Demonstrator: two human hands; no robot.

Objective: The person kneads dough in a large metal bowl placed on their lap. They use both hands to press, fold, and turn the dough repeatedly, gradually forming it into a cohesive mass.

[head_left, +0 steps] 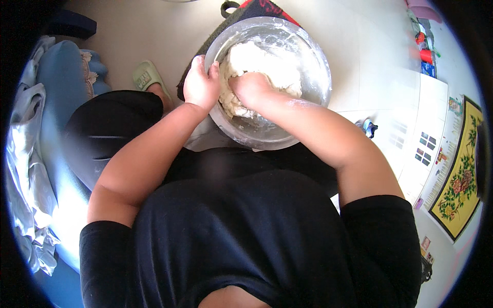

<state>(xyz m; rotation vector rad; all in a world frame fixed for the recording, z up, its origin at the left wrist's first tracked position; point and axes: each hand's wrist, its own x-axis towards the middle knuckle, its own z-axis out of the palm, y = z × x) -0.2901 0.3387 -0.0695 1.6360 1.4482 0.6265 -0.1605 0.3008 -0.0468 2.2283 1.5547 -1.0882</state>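
Observation:
A wide metal basin (317, 95) holds a rough, pale mass of dough (251, 59), with loose white flour smeared along the inner wall. At the basin's left side, my left hand (202, 84) grips the rim, its thumb toward the inside. My right hand (251, 87) is pushed down into the dough near the middle left of the basin. Its fingers are sunk out of sight, so their pose is hidden. White flour dusts my right forearm near the wrist.
A dark mat with red (218, 33) lies under the basin. On the left are a blue padded seat (61, 77) with silvery cloth (28, 143) and a green slipper (146, 74) on a foot. White cabinets (416, 118) and a yellow floral picture (459, 179) are at the right.

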